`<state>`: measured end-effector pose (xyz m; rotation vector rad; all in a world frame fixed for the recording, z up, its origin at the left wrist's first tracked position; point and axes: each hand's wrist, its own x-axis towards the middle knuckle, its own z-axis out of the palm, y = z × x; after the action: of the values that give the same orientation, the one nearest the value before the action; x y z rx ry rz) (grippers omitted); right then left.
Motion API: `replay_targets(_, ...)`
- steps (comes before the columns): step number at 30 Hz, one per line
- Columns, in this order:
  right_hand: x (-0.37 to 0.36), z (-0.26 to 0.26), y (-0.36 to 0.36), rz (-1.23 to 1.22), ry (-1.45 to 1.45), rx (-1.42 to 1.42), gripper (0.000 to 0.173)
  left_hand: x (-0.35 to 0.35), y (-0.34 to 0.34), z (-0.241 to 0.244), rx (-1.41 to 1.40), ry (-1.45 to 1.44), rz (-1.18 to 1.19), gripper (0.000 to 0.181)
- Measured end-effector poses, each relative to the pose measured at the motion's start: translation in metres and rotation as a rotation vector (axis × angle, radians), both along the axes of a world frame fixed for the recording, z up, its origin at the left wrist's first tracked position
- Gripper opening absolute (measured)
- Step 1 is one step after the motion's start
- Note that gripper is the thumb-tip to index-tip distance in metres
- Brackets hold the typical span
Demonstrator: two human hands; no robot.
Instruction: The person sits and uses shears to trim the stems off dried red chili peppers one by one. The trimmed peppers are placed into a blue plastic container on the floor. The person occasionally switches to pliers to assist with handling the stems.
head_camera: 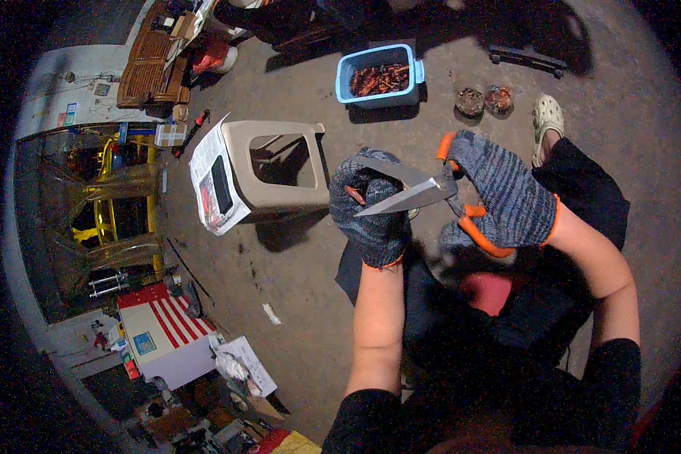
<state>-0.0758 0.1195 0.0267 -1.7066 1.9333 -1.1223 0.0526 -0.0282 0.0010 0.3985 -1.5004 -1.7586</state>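
Observation:
Both my hands wear grey-and-black knitted work gloves with orange cuffs. In my right hand [499, 193] are large scissors [411, 196] with orange-covered handles; their steel blades stand apart and point left, towards my other glove. My left hand [369, 207] is curled around a small reddish-brown piece [355, 194], too small to name, which shows between the fingers beside the blades. Beyond my hands, a light-blue plastic tub [379, 102] on the floor holds many reddish-brown pieces.
A beige plastic stool [238, 164] stands left of my hands, bearing newspaper and a dark phone [221, 184]. Two round dark lumps [469, 103] lie right of the tub, near a pale clog [547, 116]. A striped box [167, 335] sits at lower left.

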Motion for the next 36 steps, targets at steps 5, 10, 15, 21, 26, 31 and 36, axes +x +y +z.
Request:
replay_targets(5, 0.001, -0.002, 0.0, -0.027, 0.007, -0.043, 0.072, -0.013, 0.01, 0.012, 0.109, 0.112, 0.088, 0.028)
replay_targets(10, 0.001, 0.002, -0.001, -0.042, -0.026, 0.077, 0.075, -0.016, 0.014, 0.016, 0.214, 0.186, 0.18, 0.038)
replay_targets(15, 0.003, 0.003, -0.001, -0.064, -0.008, 0.016, 0.077, -0.003, 0.0, 0.029, -0.917, -0.399, 0.404, 0.02)
replay_targets(21, 0.001, 0.002, 0.003, -0.018, -0.026, 0.053, 0.074, -0.005, 0.012, 0.045, -1.058, -0.285, 0.502, 0.026)
replay_targets(26, -0.001, 0.0, 0.006, 0.035, -0.059, 0.033, 0.068, -0.001, 0.004, 0.041, -1.084, -0.232, 0.499, 0.024)
replay_targets(31, -0.003, 0.001, 0.007, 0.126, -0.099, 0.123, 0.061, 0.002, -0.001, 0.039, -0.835, -0.07, 0.443, 0.023)
replay_targets(36, -0.003, -0.004, 0.008, 0.152, -0.156, 0.043, 0.054, 0.001, -0.01, 0.042, -0.852, -0.062, 0.343, 0.034)
